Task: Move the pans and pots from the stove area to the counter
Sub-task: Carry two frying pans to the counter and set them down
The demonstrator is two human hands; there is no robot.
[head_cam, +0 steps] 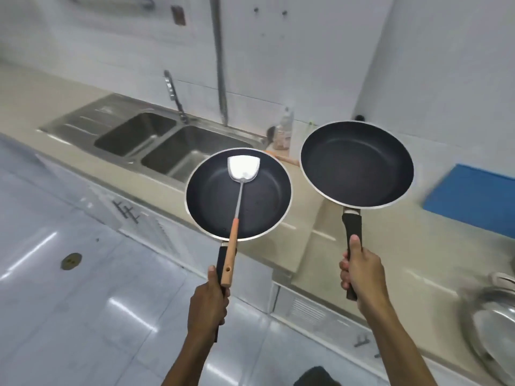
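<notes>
The left hand [208,307] is closed around the black handle of a smaller round black non-stick frying pan with a silver rim [238,193], held in the air with its handle pointing back toward the person and its bowl pointing away, over the counter's front edge. Inside this pan lies a metal spatula with a wooden handle [237,201]: its shiny blade rests near the pan's far side, and its long axis runs almost parallel to the pan handle, the wooden end reaching over the near rim to just beside the thumb.

The right hand [362,271] is closed around the black handle of a larger round black frying pan with a silver rim [356,164], thumb laid along the top. It points the same way, is empty, and is held above the beige counter [376,246].

Beyond the left hand sits a stainless double sink [156,140], both basins empty. Right of the right hand lie a blue rectangular board [473,199] and a steel lid [493,324]. No writing is readable.
</notes>
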